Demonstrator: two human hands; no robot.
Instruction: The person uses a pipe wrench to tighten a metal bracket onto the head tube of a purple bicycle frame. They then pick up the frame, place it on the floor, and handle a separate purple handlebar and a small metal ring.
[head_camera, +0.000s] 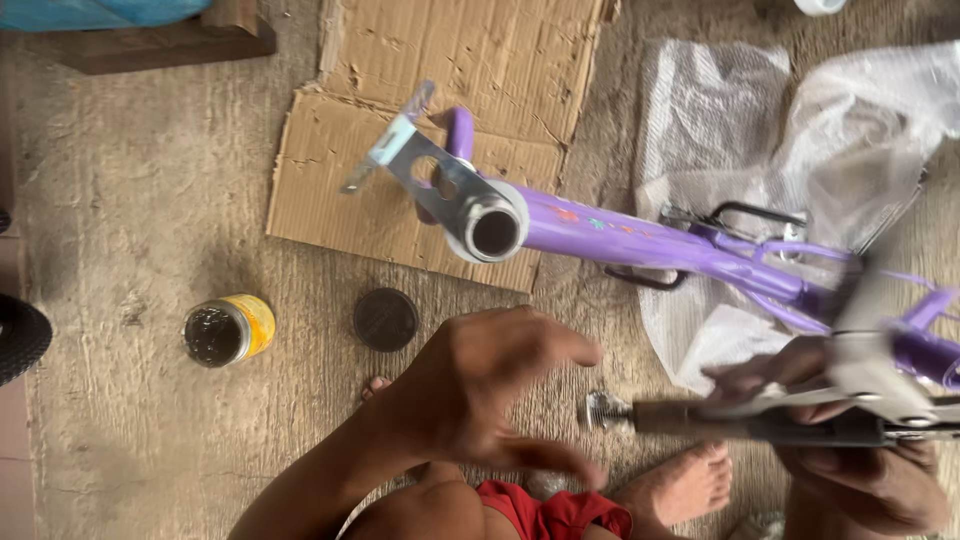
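On a rough concrete floor (150, 200), an open glass jar with a yellow label (228, 330) stands beside its round dark lid (385, 319), just below a torn sheet of brown cardboard (440, 110). The left hand (480, 390) hovers with fingers spread and curled, palm empty, forearm angled up from the lower left. Above it, the purple metal bicycle frame (640, 240) stretches rightward, its open steel head tube facing the camera. At right, the right hand (850, 440) closes around a dark metal stem with a bolt end (690, 417), held level, over crumpled clear bubble wrap (720, 120).
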